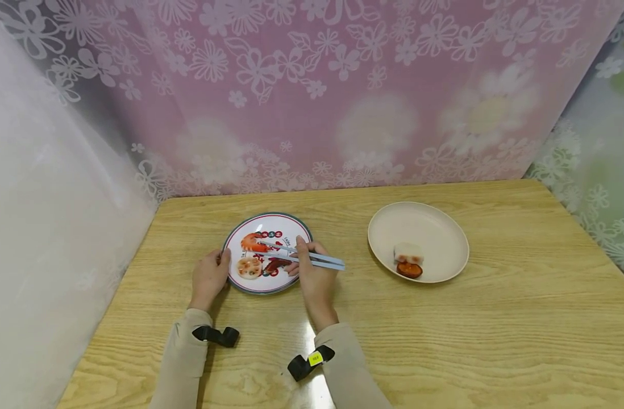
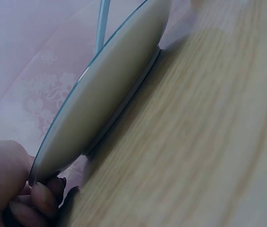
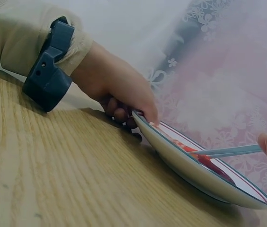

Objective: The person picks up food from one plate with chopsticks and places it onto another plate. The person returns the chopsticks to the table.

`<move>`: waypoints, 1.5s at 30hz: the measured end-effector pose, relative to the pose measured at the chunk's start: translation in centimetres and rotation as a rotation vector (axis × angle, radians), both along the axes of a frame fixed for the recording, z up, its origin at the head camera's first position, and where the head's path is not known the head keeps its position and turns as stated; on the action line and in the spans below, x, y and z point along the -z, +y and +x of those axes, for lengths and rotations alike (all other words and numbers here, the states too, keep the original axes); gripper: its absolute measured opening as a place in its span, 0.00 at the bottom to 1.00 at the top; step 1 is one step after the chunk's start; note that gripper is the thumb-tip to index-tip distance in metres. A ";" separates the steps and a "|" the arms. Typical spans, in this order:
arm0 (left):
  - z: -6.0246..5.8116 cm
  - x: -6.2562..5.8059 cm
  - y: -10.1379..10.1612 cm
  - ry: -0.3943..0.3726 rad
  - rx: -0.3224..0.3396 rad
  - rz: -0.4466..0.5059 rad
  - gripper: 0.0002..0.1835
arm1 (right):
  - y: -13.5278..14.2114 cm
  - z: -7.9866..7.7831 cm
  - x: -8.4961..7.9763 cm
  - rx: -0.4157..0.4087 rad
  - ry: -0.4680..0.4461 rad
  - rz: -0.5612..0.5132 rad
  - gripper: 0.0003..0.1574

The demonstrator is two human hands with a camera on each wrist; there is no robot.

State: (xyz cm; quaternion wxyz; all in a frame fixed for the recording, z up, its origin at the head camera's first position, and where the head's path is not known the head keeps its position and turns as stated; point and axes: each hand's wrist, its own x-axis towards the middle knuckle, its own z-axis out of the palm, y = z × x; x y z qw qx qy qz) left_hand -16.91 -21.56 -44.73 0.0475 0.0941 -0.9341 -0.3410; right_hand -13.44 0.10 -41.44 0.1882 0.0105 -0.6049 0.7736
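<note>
Pink floral fabric, hung as a backdrop behind everything else. Wood-grain tabletop, one, carrying both plates. Beige plate, one, undecorated, on the right side. Patterned plate, one, white with a blue-green rim and red line, well apart from it on the left. Right hand, fingers gripping pale blue tongs over the patterned plate. Left hand, fingers curled round that plate's near-left edge, thumb on top. Tongs, one pair, tips at the shrimp; whether they clasp it cannot be told. White block with reddish marks, one, in the beige plate. Lotus slice, one, in the patterned plate. Shrimp, orange-red, one, just above the slice. Dark red piece, one, same plate, partly behind the right fingers. Brown oval piece, one, touching the white block. Progress, as a judgement: partway, two pieces placed in the beige plate, three in the patterned one yet to be dealt with, the shrimp being the one in hand.
</note>
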 end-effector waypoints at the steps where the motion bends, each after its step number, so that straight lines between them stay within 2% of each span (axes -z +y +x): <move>1: 0.0 0.0 0.0 -0.003 0.001 0.001 0.19 | 0.2 -0.1 0.3 0.006 0.003 -0.007 0.19; 6: -0.1 0.2 0.1 -0.006 -0.005 -0.007 0.20 | 1.5 -0.9 1.8 0.059 0.048 -0.076 0.17; 10: -0.2 0.1 0.1 0.007 -0.003 -0.015 0.20 | 2.3 -1.1 2.2 0.087 0.064 -0.110 0.20; 17: -0.1 0.1 0.0 0.005 0.004 -0.014 0.19 | 2.8 -0.7 1.9 0.099 0.085 -0.153 0.26; 26: -0.2 0.2 -0.1 0.005 -0.004 -0.018 0.19 | 3.6 -0.7 1.8 0.114 0.105 -0.144 0.22; 37: -0.1 0.1 -0.2 -0.006 0.002 -0.007 0.19 | 5.2 -0.4 0.8 0.129 0.085 -0.141 0.25; 45: -0.1 0.1 -0.1 -0.020 -0.003 -0.001 0.20 | 6.9 0.5 0.7 0.177 0.136 -0.124 0.20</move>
